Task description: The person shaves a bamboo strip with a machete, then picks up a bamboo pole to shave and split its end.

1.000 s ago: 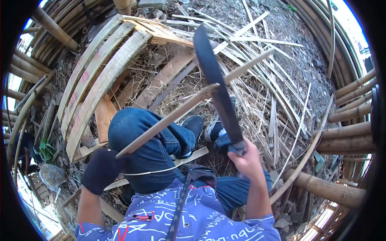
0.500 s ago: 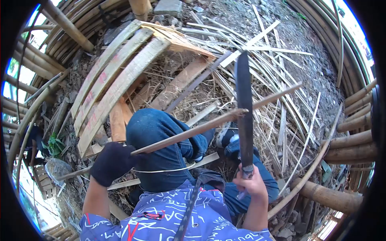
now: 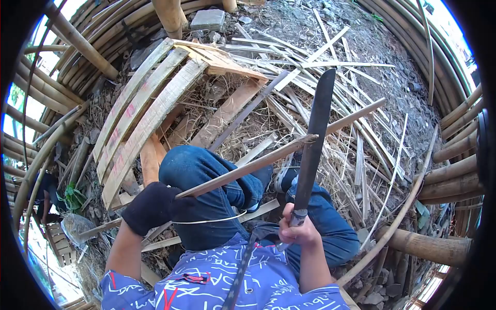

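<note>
Gloved left hand point(image 3: 152, 206) grip clamped on bamboo strip point(image 3: 268, 157).
Right hand point(image 3: 298, 231) fisted around machete point(image 3: 314, 142) handle, blade crossing strip.

We see three curved bamboo slats point(image 3: 139, 113) lying side by side on the ground, flat wooden boards point(image 3: 227, 111) beside them, and many thin bamboo splints point(image 3: 356, 134) scattered over dry straw. Thick bamboo poles point(image 3: 444, 181) surround us, and a grey stone block point(image 3: 207, 19) lies ahead.
</note>
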The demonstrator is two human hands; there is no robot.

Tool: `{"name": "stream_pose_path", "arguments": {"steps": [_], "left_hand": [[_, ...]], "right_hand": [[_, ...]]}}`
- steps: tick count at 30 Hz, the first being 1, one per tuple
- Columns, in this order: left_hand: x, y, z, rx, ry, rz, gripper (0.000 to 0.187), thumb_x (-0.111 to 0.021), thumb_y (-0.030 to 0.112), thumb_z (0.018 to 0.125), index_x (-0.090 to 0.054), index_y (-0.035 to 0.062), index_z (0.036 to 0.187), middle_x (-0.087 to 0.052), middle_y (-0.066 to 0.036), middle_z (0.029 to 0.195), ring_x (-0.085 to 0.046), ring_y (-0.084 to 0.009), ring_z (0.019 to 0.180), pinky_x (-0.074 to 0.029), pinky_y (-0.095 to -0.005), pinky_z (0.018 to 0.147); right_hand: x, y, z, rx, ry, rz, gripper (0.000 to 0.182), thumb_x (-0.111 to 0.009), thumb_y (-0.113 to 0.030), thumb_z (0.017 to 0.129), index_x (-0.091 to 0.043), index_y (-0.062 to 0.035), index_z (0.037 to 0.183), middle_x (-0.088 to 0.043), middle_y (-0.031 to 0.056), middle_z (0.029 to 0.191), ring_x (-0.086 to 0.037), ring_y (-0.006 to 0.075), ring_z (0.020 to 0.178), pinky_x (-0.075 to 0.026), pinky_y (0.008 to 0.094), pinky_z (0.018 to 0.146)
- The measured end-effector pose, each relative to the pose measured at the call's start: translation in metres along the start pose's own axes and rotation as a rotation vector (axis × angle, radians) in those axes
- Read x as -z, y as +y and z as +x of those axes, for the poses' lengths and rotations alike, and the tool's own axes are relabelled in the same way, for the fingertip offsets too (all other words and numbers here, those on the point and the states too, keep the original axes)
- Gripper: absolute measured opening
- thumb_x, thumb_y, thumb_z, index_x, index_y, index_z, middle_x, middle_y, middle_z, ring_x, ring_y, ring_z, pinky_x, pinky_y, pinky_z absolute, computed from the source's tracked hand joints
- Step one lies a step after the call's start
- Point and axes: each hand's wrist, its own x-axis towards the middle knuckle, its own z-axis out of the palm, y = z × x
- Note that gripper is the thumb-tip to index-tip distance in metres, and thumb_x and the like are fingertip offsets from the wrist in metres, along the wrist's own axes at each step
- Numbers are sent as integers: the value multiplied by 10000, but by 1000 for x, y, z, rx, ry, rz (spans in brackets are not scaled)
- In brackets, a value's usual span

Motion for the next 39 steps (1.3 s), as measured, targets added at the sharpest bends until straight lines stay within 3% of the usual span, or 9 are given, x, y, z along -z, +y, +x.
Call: {"name": "stream_pose_path", "arguments": {"steps": [9,13,17,23,29,32,35,37,39], "left_hand": [[-3,-6,1,-12,5,-103,177,-611,247,824,-708,121,899,-653,-139,747,-646,-270,676,-495,-348,618],[-5,-10,1,-4,26,-41,239,-577,309,860,-696,102,850,-623,-158,679,-622,-288,614,-477,-365,564],[4,-34,-12,113,115,51,326,-535,363,894,-674,96,767,-592,-151,614,-585,-310,533,-448,-399,499],[41,-48,-31,131,312,414,308,-618,364,825,-664,75,728,-571,-130,554,-576,-286,504,-437,-376,486],[52,-9,-13,-52,339,657,379,-632,457,776,-592,126,596,-526,-111,510,-560,-284,482,-420,-384,478],[46,11,11,-217,276,604,438,-589,530,776,-596,130,598,-518,-100,503,-550,-284,466,-423,-381,473],[10,7,53,-424,246,503,464,-547,560,793,-621,135,621,-531,-96,509,-563,-279,472,-432,-381,470],[-11,16,78,-461,179,467,476,-531,563,804,-626,132,624,-536,-99,513,-575,-282,481,-441,-393,475],[-17,31,102,-523,127,417,546,-526,611,790,-619,103,612,-552,-117,525,-589,-300,502,-456,-397,485]], "right_hand": [[0,11,41,51,-333,117,368,-648,59,683,-328,-88,790,-383,46,492,-334,102,361,-260,272,336],[-8,11,50,95,-329,137,359,-654,42,687,-330,-89,767,-388,45,483,-336,106,355,-254,272,332],[-23,-32,12,272,457,-638,258,-635,69,652,-445,-57,772,-452,15,521,-453,111,382,-335,245,351],[-12,-52,-64,466,1037,-496,243,-604,93,688,-463,-38,838,-465,33,556,-466,127,386,-390,258,342],[-18,-43,-94,699,1031,-442,285,-603,77,725,-431,-28,927,-456,52,601,-444,134,387,-403,257,366],[-17,-37,-101,883,1094,-599,268,-616,17,766,-452,-28,973,-490,60,754,-484,119,487,-437,248,449],[-16,-42,-123,871,1091,-767,241,-583,56,746,-430,-16,918,-568,140,934,-495,114,521,-443,242,488],[-7,-41,-137,894,1069,-846,230,-564,27,742,-510,18,965,-555,166,1132,-478,87,527,-409,210,461],[0,-41,-160,761,1117,-905,352,-515,46,725,-515,35,1077,-552,163,1176,-471,78,522,-395,200,450]]}}
